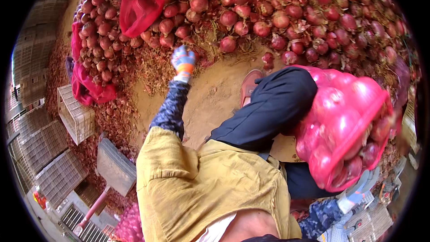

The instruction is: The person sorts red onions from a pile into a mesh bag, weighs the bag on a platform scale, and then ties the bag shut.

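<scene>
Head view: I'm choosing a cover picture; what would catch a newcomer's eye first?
Probably the bulging pink mesh bag at right, filled with onions, beside the person's dark-trousered leg. Then the red onion heap spread across the top, with a slack pink bag lying on it at upper left.

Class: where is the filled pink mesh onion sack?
Head view, right side: the sack is beside the navy-trousered knee, its rim near the gloved right hand.

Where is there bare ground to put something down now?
The brown dirt between the left sleeve and the pink shoe, short of the onion pile, is mostly bare. It's crowded rightward, where the pink net bag sits beside the dark trouser leg, and leftward, where onion skins lie thick.
</scene>
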